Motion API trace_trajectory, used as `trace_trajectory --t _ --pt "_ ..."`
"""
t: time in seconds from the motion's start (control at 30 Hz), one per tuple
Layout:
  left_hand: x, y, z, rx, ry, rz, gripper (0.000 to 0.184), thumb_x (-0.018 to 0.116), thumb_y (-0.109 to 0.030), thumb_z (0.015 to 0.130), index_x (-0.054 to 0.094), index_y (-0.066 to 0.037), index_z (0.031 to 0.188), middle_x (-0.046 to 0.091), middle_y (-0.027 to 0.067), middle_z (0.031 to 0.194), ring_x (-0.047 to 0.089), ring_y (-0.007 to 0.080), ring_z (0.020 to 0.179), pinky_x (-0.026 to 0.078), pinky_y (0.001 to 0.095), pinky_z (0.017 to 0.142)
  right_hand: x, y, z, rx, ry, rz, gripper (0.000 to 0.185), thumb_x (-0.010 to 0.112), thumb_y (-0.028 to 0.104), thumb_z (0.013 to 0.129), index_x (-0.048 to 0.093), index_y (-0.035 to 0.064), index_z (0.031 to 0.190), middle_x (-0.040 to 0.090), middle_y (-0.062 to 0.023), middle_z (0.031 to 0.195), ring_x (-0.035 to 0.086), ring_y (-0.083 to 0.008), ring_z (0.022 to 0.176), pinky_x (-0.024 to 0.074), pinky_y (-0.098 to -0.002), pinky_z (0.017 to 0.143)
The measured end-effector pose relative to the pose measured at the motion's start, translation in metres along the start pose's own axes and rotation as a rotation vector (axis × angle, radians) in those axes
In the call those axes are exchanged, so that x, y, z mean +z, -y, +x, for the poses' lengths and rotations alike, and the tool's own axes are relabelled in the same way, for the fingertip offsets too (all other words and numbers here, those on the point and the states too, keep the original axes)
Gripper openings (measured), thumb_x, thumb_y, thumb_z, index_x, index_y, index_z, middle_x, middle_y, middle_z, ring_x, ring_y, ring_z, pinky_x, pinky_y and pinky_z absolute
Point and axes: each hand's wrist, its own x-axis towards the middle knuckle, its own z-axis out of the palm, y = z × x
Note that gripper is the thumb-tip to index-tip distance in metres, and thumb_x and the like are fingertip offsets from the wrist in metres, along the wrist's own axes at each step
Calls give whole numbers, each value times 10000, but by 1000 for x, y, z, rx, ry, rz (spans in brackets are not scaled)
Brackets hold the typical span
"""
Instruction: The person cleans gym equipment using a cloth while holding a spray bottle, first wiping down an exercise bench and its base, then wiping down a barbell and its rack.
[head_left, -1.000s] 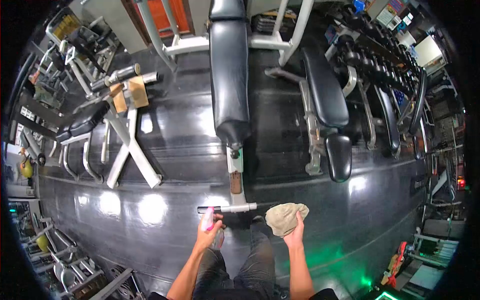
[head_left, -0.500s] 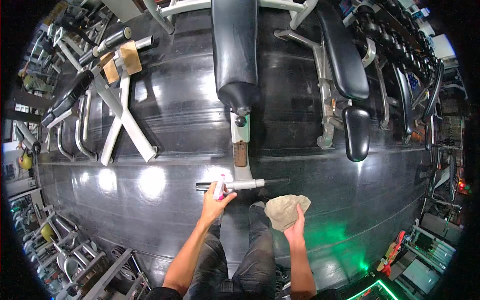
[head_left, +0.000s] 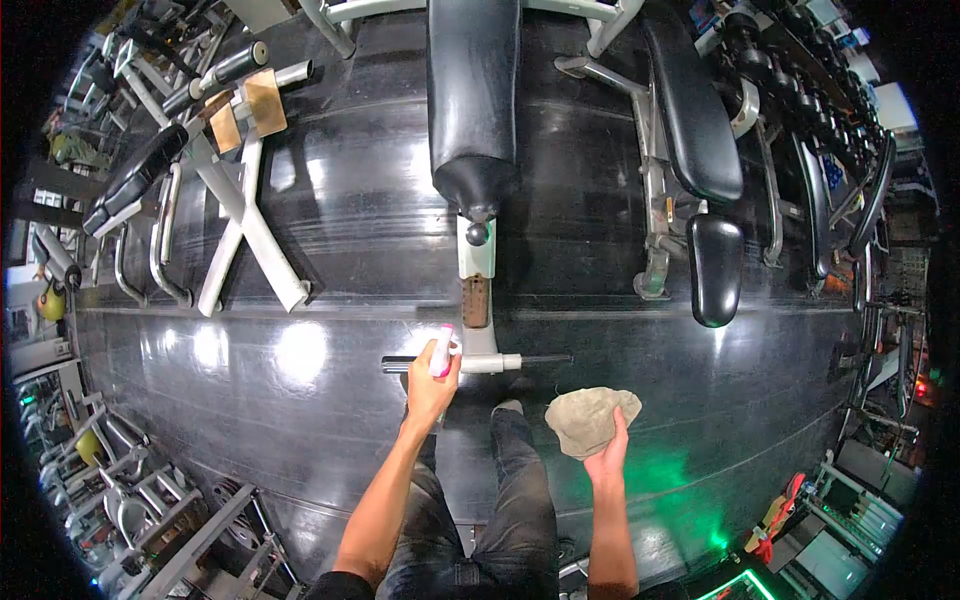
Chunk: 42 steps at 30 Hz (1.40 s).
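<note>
My left hand (head_left: 430, 390) is closed around the white and pink top of a spray bottle (head_left: 442, 352); most of the bottle is hidden by the hand. Just beyond it is the base crossbar (head_left: 485, 364) of a padded weight bench (head_left: 475, 100). Whether the bottle touches the bar, I cannot tell. A crumpled beige cloth (head_left: 585, 421) rests in my right hand (head_left: 607, 460), thumb on top, to the right of my legs. That cloth is held above the dark floor, apart from the bench.
A second black bench (head_left: 690, 110) stands to the right, its seat pad (head_left: 715, 270) nearest me. On the left is a machine with a white X-shaped frame (head_left: 240, 220). Dumbbells on a rack (head_left: 770, 65) line the far right. Glossy black flooring (head_left: 350, 420) reflects lights.
My left hand has moved slightly forward with the spray bottle, which now stands more upright in view. My right hand has shifted a little to the right with the cloth.
</note>
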Motion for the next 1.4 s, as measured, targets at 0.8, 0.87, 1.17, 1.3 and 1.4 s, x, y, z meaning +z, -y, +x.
trace_trajectory --t 0.8,0.87,1.17,1.3,1.4 --pt "3 41 -99 -246 45 37 159 638 -111 802 605 -42 941 612 117 715 572 172 618 467 319 619 -1 10 6 65 -15 21 434 519 378 908 496 94 1236 550 -97 1230 532 -282 1132 430 -453 962" --pt "-5 46 -119 -355 41 21 154 645 -112 809 607 -37 938 614 115 718 567 169 619 468 319 617 1 9 9 80 5 -1 427 518 376 909 502 95 1230 555 -96 1224 535 -280 1129 432 -451 961" --pt "-46 88 -179 -387 -205 120 136 634 -106 808 618 -17 909 657 146 782 648 238 718 490 342 676 12 19 18 163 131 -107 437 530 365 903 485 102 1250 552 -80 1231 536 -257 1130 436 -423 960" --pt "-49 70 -178 -381 -123 48 139 634 -112 803 617 -21 907 666 156 829 667 268 781 498 361 700 0 14 18 132 117 -132 438 535 373 900 497 99 1239 557 -77 1227 539 -256 1129 438 -423 962" --pt "-44 68 -179 -333 -25 82 150 629 -135 805 617 -28 910 664 165 854 664 303 816 501 374 708 -5 15 4 124 116 -84 435 535 375 900 499 102 1237 559 -80 1223 538 -262 1129 443 -438 956"
